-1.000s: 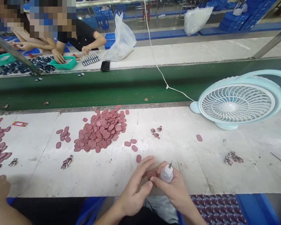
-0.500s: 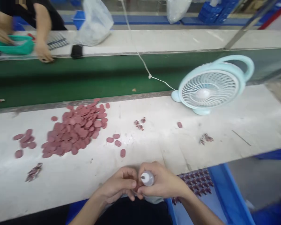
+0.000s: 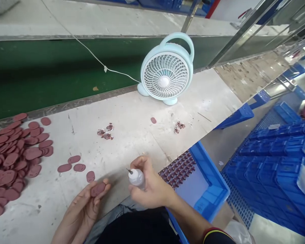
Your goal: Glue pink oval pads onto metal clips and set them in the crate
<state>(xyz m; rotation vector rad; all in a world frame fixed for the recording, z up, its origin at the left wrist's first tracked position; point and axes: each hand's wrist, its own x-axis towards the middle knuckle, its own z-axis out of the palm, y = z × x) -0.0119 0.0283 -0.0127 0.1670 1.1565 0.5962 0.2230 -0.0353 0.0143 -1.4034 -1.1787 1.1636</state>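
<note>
My left hand (image 3: 85, 205) pinches a flat, oval reddish-brown piece (image 3: 98, 189) by its edges, its face turned up. Beside it, my right hand (image 3: 149, 186) is wrapped round a small clear squeeze bottle (image 3: 137, 178) with a white cap and thin dark nozzle that points up and left. The two hands are apart. Just beyond my left hand a few loose ovals (image 3: 90, 176) lie on the white tabletop (image 3: 127, 135). A large heap of the same ovals (image 3: 14, 159) spreads at the left. Small shiny brown parts (image 3: 105, 131) lie in a cluster farther back.
A light-blue fan (image 3: 166, 73) stands at the table's back edge, its white cord (image 3: 91, 52) running up left. Below the table at right, a blue crate (image 3: 213, 189) holds rows of brown parts (image 3: 178, 169). Stacked blue crates (image 3: 271, 166) stand on the floor farther right.
The view has swung to the right. My hands, close together before, have separated; the left now holds the oval out to the left, while the bottle stays in my right hand.
</note>
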